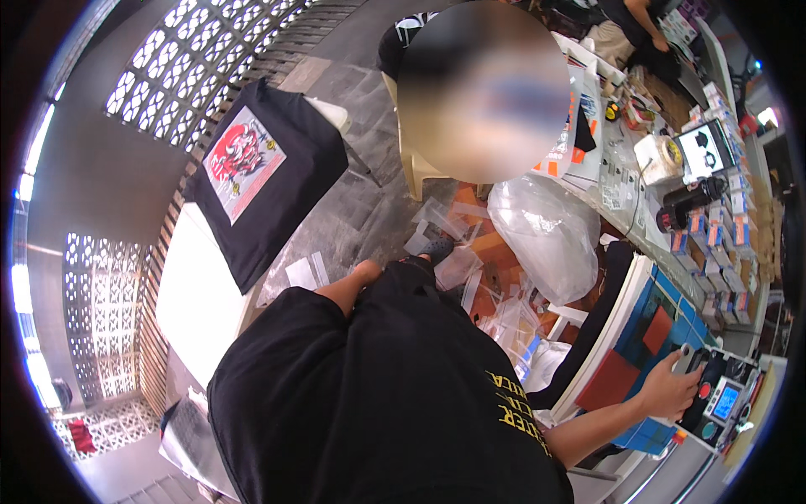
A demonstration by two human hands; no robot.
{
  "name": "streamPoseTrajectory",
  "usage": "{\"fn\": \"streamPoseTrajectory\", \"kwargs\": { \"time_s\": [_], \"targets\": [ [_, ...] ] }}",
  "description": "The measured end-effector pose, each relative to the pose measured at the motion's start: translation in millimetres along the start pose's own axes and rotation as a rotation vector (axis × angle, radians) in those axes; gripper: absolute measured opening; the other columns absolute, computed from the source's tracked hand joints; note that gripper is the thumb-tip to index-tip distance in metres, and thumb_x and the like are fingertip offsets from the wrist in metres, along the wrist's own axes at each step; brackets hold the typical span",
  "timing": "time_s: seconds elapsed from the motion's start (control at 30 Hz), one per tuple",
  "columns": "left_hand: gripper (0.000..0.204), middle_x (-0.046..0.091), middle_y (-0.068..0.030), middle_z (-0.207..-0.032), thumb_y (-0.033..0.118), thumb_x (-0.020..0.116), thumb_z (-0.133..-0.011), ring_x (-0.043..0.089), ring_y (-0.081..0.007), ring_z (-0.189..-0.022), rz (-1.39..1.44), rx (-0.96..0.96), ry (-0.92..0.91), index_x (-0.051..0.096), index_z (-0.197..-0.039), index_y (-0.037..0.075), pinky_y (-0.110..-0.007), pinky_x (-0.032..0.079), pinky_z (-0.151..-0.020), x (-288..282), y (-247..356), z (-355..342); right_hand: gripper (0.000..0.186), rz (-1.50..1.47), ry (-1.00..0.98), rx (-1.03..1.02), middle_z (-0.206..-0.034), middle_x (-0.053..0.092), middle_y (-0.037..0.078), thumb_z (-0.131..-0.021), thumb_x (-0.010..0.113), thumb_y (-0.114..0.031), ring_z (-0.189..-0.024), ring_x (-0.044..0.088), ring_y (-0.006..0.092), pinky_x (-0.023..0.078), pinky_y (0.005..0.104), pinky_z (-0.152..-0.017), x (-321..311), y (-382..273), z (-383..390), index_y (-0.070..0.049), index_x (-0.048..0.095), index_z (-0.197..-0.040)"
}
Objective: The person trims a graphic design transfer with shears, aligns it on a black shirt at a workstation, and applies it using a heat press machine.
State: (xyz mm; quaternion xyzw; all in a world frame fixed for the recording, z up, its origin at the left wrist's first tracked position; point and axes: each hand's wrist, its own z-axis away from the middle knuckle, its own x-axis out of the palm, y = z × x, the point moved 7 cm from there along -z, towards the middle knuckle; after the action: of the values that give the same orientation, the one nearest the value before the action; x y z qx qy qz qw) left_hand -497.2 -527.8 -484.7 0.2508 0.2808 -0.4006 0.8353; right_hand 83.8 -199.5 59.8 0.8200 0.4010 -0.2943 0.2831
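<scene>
On the far right, my right hand is closed round the dark handle of a machine that looks like a heat press. Beside the fingers sits its control box, with a blue lit screen and red and green buttons. Of my left arm, a short bare stretch shows below the black sleeve; the left hand itself cannot be made out. A black T-shirt is spread at the left, bearing a red and white print of a horned mask-like figure. Neither hand touches that shirt.
A white table stands under the shirt's near end. Clear plastic sleeves litter the floor beside a large translucent bag. A person sits ahead by a cluttered worktable. Small boxes line the right side.
</scene>
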Motion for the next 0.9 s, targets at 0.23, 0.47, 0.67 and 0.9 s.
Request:
{"fn": "streamPoseTrajectory", "kwargs": {
  "time_s": [0.23,0.47,0.67,0.9],
  "targets": [
    [0.023,0.07,-0.0201,-0.092,0.024,0.059,-0.082,0.068,-0.0382,-0.091,-0.049,0.332,0.213,0.074,-0.088,0.007,-0.046,0.054,-0.08,-85.7,71.9,-8.9,0.047,-0.096,0.046,-0.049,-0.113,0.07,0.006,-0.084,0.065,-0.045,-0.101,0.065,0.031,0.048,0.0494,-0.083,2.4,1.5,-1.8,-0.016,0.066,-0.12],
    [0.018,0.069,-0.0166,-0.095,0.005,0.058,-0.074,0.064,-0.0357,-0.094,0.641,0.163,0.965,0.072,-0.087,0.005,-0.042,0.053,-0.086,-204.6,10.7,86.9,0.051,-0.089,0.016,-0.072,-0.116,0.069,0.012,-0.085,0.065,-0.047,-0.105,0.065,0.0328,0.049,0.0487,-0.09,14.8,8.5,-7.6,-0.012,0.066,-0.122],
    [0.025,0.064,-0.0148,-0.11,0.004,0.064,-0.075,0.057,-0.035,-0.11,0.444,-0.329,1.511,0.068,-0.1,0.006,-0.045,0.046,-0.096,-229.1,-191.5,202.0,0.041,-0.329,0.211,-0.244,-0.117,0.068,0.013,-0.087,0.069,-0.038,-0.107,0.063,0.0324,0.049,0.0462,-0.093,-68.4,-78.7,15.9,-0.008,0.069,-0.116],
    [0.07,0.022,-0.0151,-0.161,0.043,0.048,-0.097,0.012,-0.0386,-0.15,0.331,-0.926,0.973,0.027,-0.153,0.006,-0.057,0.007,-0.12,-166.6,-379.7,227.7,0.031,-1.547,-0.295,-1.013,-0.117,0.067,0.014,-0.093,0.065,-0.009,-0.105,0.065,0.0209,0.05,0.0345,-0.092,-320.0,-436.1,218.2,-0.001,0.063,-0.123]
  ]
}}
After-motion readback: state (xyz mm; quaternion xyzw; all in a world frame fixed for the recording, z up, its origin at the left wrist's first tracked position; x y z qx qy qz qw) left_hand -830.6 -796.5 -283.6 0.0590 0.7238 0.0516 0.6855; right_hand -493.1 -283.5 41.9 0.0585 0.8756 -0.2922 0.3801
